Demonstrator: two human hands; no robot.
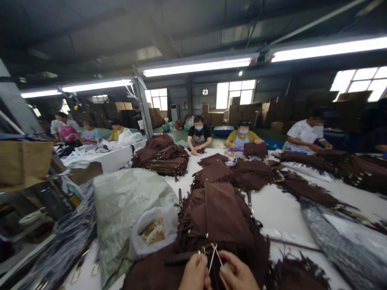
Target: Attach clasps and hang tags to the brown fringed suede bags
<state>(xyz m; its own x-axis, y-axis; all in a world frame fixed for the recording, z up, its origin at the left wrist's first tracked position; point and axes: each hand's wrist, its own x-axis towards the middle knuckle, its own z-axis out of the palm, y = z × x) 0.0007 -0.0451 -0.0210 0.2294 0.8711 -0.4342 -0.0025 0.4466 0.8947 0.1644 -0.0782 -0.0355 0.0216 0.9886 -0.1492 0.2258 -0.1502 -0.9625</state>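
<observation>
Near the bottom centre, my left hand [196,272] is closed around a brown strap [178,258] by its metal clasp. Beside it on the right, my right hand [237,270] pinches a white string [213,257], which loops up over the gold-coloured hardware [208,249] between my hands. A tan piece, partly hidden, shows under my right fingers. Just beyond lies a brown fringed bag [225,213] on top of a pile of similar ones. Part of the string runs down to my left fingers.
Left of the pile are an open white plastic bag [139,225] holding tags and strings and a large grey-green sack [127,201]. More brown bags [163,155] are heaped along the white table [272,205]. Several people sit or stand across it. Clear plastic wrap [335,237] lies at right.
</observation>
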